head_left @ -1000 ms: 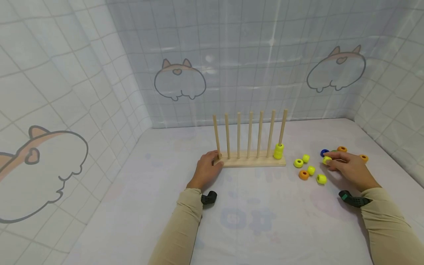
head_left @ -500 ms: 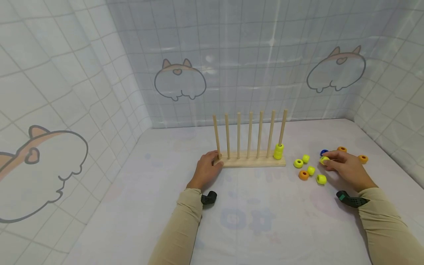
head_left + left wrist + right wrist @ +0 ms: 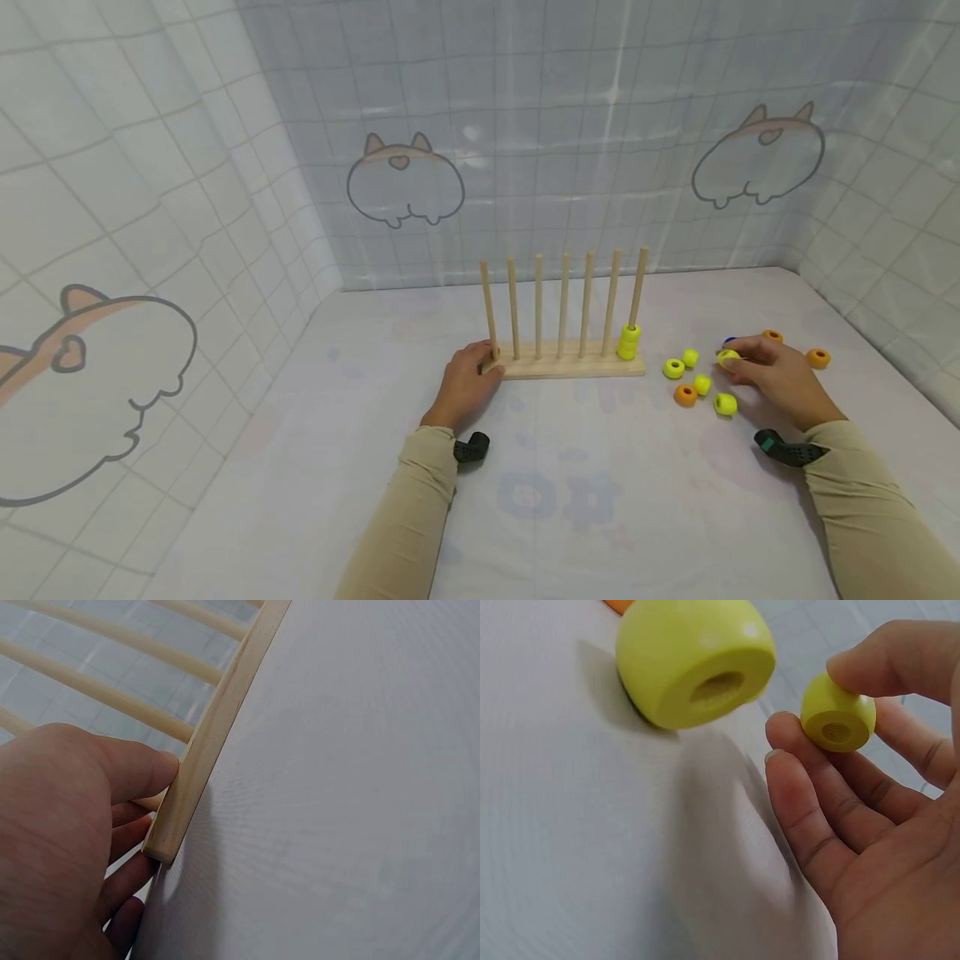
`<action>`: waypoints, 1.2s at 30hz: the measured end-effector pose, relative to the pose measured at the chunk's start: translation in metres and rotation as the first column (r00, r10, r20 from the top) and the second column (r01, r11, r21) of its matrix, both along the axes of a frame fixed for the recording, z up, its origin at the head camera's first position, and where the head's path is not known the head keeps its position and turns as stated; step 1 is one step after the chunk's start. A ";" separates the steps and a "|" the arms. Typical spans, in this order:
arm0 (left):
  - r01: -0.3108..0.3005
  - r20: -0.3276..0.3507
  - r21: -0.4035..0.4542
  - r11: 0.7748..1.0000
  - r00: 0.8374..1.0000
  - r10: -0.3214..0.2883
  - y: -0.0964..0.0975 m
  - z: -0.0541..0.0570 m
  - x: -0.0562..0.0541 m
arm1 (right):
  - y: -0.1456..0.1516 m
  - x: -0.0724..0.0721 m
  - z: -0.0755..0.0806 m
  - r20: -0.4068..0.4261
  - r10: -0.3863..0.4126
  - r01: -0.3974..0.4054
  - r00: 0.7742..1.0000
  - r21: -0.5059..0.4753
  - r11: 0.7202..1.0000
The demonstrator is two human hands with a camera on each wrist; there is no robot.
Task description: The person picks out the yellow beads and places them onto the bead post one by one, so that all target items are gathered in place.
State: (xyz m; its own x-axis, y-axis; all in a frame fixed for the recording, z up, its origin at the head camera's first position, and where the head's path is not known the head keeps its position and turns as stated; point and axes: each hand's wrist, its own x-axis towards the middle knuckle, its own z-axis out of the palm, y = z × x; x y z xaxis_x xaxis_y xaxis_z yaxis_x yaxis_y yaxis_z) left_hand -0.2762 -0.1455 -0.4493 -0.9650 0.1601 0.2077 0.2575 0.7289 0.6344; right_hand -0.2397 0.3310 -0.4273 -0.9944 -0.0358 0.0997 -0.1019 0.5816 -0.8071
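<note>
My left hand point(image 3: 465, 387) grips the left end of a wooden peg rack point(image 3: 570, 366). In the left wrist view its thumb presses the base's front edge, and the other fingers reach behind the end. Several upright pegs stand in a row on the base. Yellow beads point(image 3: 628, 342) are stacked low on the rightmost peg; the other pegs carry none. Over the loose beads at the right, my right hand point(image 3: 791, 385) pinches a yellow bead point(image 3: 840, 705) between thumb and fingers, its hole showing in the right wrist view. Another yellow bead point(image 3: 682, 645) lies close to that hand.
Between rack and right hand lie loose yellow beads point(image 3: 673, 368) and an orange bead point(image 3: 686, 395). More orange beads point(image 3: 818, 358) lie beyond the right hand, which partly covers a blue bead point(image 3: 729, 342). A tile-patterned wall covering point(image 3: 570, 167) rises behind the table.
My right hand has shifted a little to the left with the yellow bead, now covering more of the blue bead. My left hand and the rack have stayed put.
</note>
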 end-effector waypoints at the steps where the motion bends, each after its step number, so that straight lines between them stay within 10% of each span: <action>1: 0.001 -0.001 -0.003 1.000 1.000 -0.001 0.000 0.000 0.000 | 0.000 0.000 0.000 0.000 0.003 -0.003 1.000 -0.009 1.000; 23: -0.001 0.006 0.014 1.000 1.000 0.001 0.000 0.001 0.000 | -0.009 0.001 0.001 -0.030 0.024 -0.027 0.999 -0.114 0.993; 36: -0.007 0.016 0.015 1.000 1.000 0.007 0.001 0.000 0.000 | -0.011 0.002 0.001 -0.006 0.008 -0.008 1.000 -0.008 1.000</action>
